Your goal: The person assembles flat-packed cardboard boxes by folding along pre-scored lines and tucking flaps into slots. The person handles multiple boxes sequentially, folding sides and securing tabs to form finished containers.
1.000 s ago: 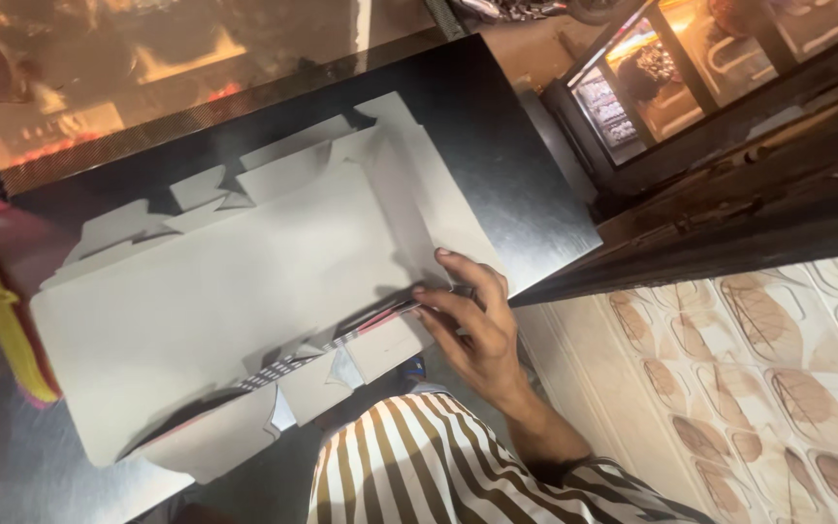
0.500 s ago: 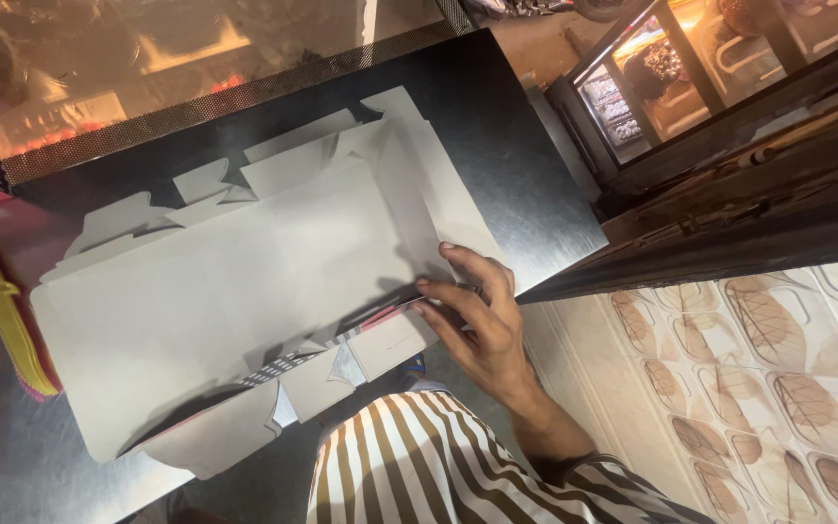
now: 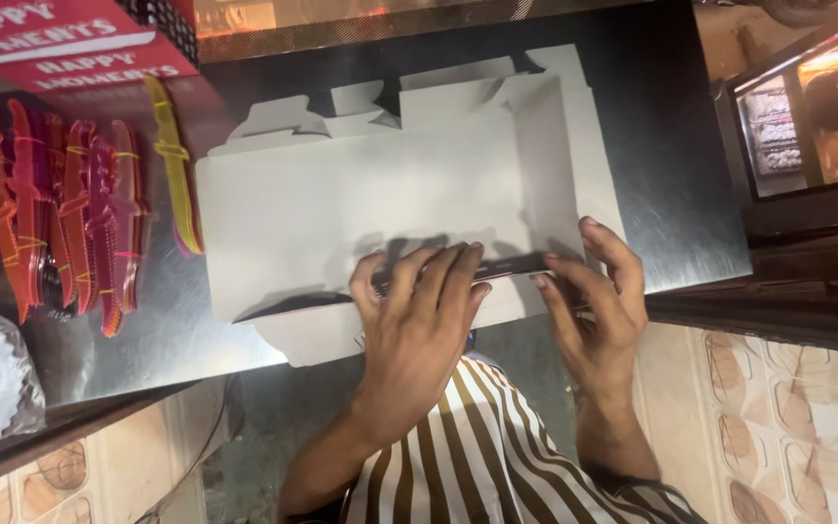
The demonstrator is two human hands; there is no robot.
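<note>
Both grips, left hand point(image 3: 419, 320) and right hand point(image 3: 598, 311), pressed flat, fingers spread, grasping nothing, creasing white cardboard box blank point(image 3: 380, 194) near desk point(image 3: 671, 194) edge; next fold needs firm pressure.

Your flat box blank point(image 3: 380, 209) reads as matt white cardboard, smooth, with creased fold lines. It lies on a brushed metal counter point(image 3: 671, 194), dull sheen with fine scratch grain, darker toward the far edge. The coloured knives point(image 3: 70, 209) to your left look like glossy translucent plastic. Your shirt point(image 3: 477, 456) is striped woven cloth, matt. The floor tiles point(image 3: 807, 427) under you are glazed and patterned. The red boxes point(image 3: 60, 39) are printed card with a slight gloss
</note>
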